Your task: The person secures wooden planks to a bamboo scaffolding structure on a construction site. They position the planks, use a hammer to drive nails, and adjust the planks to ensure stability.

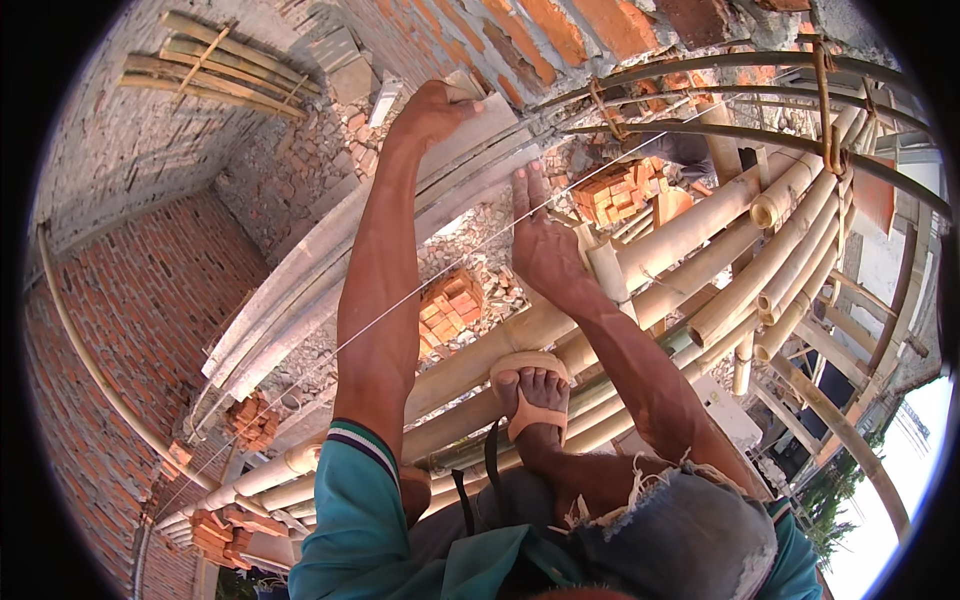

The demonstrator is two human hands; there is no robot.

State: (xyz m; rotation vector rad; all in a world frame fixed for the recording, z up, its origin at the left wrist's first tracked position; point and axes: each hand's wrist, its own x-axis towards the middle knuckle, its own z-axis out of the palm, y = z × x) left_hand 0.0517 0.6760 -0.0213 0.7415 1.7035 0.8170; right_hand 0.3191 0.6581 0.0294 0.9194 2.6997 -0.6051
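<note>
Long pale boards (440, 190) with a narrow gap between them run from the brick wall down toward the lower left. My left hand (432, 115) is closed over the far board's outer edge near the wall; the undersides of its fingers are hidden. Against the nearer board's end, my right hand (545, 245) rests with two fingers stretched out and the others bent, holding nothing I can see. A thin string (470, 247) stretches diagonally across, passing close to my right fingers and over my left forearm. Dark steel bars (720, 130) tied with stirrups extend right from the boards' wall end.
My sandalled foot (535, 395) stands on bamboo poles (470, 360) high above rubble. Stacks of orange bricks (450, 310) lie below, with another brick pile (615, 190) at right. Brick walls (160, 310) rise at left. More bamboo poles (790, 250) jut out at right.
</note>
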